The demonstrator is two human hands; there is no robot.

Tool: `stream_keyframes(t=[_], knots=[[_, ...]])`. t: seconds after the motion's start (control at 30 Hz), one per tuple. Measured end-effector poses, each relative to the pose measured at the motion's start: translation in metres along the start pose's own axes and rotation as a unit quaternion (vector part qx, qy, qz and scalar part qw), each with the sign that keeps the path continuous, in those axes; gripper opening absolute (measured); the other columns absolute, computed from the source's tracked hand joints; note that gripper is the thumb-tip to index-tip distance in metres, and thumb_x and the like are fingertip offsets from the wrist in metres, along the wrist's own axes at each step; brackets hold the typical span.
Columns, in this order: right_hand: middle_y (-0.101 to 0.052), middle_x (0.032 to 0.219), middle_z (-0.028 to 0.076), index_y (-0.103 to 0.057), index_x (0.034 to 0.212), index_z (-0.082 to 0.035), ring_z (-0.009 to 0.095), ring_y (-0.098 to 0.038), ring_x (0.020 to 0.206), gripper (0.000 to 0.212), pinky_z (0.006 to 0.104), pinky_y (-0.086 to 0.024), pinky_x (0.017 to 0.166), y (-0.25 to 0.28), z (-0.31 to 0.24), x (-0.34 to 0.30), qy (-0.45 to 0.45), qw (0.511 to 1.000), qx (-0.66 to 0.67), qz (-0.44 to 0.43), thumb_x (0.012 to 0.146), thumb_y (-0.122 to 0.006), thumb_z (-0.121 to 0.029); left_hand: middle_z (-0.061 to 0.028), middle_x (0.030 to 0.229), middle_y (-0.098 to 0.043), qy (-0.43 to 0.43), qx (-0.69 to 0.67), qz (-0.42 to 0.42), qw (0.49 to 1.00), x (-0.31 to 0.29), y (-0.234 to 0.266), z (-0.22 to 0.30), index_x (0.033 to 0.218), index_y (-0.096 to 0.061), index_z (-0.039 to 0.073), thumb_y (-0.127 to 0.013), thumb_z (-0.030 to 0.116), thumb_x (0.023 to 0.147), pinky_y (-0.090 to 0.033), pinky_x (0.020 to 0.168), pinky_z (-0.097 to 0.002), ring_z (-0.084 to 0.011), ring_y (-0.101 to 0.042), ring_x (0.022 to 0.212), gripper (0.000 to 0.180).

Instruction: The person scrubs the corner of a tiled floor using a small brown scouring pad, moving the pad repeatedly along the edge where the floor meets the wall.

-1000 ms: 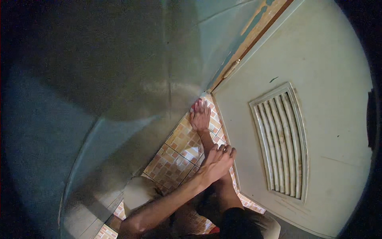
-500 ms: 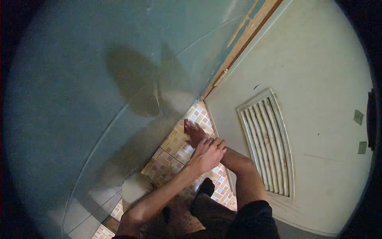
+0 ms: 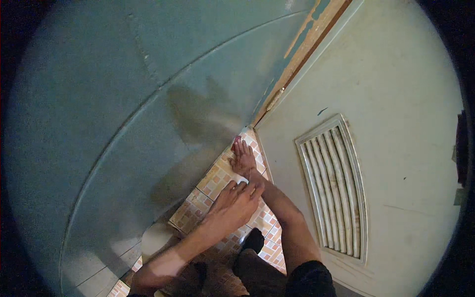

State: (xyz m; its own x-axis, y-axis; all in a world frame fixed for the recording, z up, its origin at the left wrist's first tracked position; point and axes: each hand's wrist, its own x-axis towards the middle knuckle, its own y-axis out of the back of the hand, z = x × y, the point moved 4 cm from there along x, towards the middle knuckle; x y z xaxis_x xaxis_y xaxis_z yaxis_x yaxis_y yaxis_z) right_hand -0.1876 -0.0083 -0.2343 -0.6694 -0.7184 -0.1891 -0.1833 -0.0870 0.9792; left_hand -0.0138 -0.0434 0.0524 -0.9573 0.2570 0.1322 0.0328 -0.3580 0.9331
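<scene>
My right hand (image 3: 243, 159) reaches low to the foot of the teal wall (image 3: 114, 89), close to its corner with the pale door. Its fingers are stretched over a small dark red piece (image 3: 236, 142), flat like a pad or folded sandpaper; its exact kind is unclear. They press it against the wall's bottom edge. My left hand (image 3: 236, 204) crosses from the lower left, its fingers curled against my right forearm just behind the wrist. Part of its grip is hidden there.
A pale door (image 3: 396, 99) with a slatted vent (image 3: 331, 185) stands at the right. Its worn wooden frame (image 3: 292, 54) meets the teal wall. Below lie patterned orange and white tiles (image 3: 217, 180), my dark-covered foot (image 3: 254, 241) and a rounded beige object (image 3: 157, 236).
My right hand has moved slightly up toward the corner, with the red piece now plainer under its fingers. My left hand has shifted left and down, still at my right forearm. The view has shifted.
</scene>
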Motion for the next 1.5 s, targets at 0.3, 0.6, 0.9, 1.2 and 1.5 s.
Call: stream_keyframes(t=[0.3,0.6,0.9,1.2,1.5], knots=[[-0.013,0.164,0.022,-0.024,0.154,0.006,0.035,-0.013,0.153,0.076,0.0511,-0.02,0.121,-0.033,-0.056,-0.064,0.093,0.995,0.023,0.038,0.099,-0.046,-0.042,-0.0167,0.117,-0.061,0.012,0.011,-0.075,0.997,-0.007,-0.006,0.002,0.125,-0.054,0.0,-0.06,0.025,0.093,-0.049,0.092,-0.0432,-0.0293,-0.062,0.108,0.041],[-0.027,0.157,0.026,-0.041,0.144,0.008,0.043,-0.025,0.146,0.073,0.053,-0.027,0.116,-0.01,0.028,0.009,-0.041,0.987,0.01,0.157,0.091,-0.056,-0.041,-0.0187,0.109,-0.062,0.096,-0.049,-0.163,0.981,-0.012,-0.009,0.002,0.126,-0.055,0.0,-0.058,0.025,0.096,-0.047,0.094,-0.0496,-0.0334,-0.061,0.108,0.039],[-0.023,0.16,0.025,-0.034,0.149,0.008,0.04,-0.025,0.148,0.08,0.0528,-0.02,0.12,-0.009,-0.001,-0.01,-0.005,0.986,0.104,0.128,0.093,-0.053,-0.046,-0.0197,0.107,-0.062,0.108,-0.038,-0.169,0.979,-0.013,-0.011,-0.008,0.125,-0.057,-0.002,-0.059,0.026,0.095,-0.048,0.093,-0.0489,-0.0329,-0.061,0.104,0.041],[-0.026,0.16,0.021,-0.028,0.155,-0.002,0.038,-0.025,0.148,0.071,0.05,-0.022,0.121,-0.013,-0.048,-0.055,0.124,0.992,0.021,0.008,0.101,-0.043,-0.044,-0.0182,0.102,-0.062,0.111,-0.028,-0.146,0.983,-0.024,-0.015,-0.01,0.113,-0.06,-0.001,-0.059,0.028,0.094,-0.049,0.087,-0.0461,-0.0325,-0.062,0.098,0.035],[-0.023,0.162,0.018,-0.029,0.154,0.0,0.039,-0.021,0.149,0.074,0.0524,-0.023,0.12,0.004,0.023,0.019,-0.05,0.996,0.032,0.072,0.097,-0.046,-0.044,-0.0199,0.104,-0.062,0.154,-0.074,-0.195,0.966,-0.016,-0.014,-0.009,0.115,-0.059,-0.002,-0.059,0.027,0.094,-0.048,0.089,-0.0475,-0.0355,-0.062,0.098,0.036]])
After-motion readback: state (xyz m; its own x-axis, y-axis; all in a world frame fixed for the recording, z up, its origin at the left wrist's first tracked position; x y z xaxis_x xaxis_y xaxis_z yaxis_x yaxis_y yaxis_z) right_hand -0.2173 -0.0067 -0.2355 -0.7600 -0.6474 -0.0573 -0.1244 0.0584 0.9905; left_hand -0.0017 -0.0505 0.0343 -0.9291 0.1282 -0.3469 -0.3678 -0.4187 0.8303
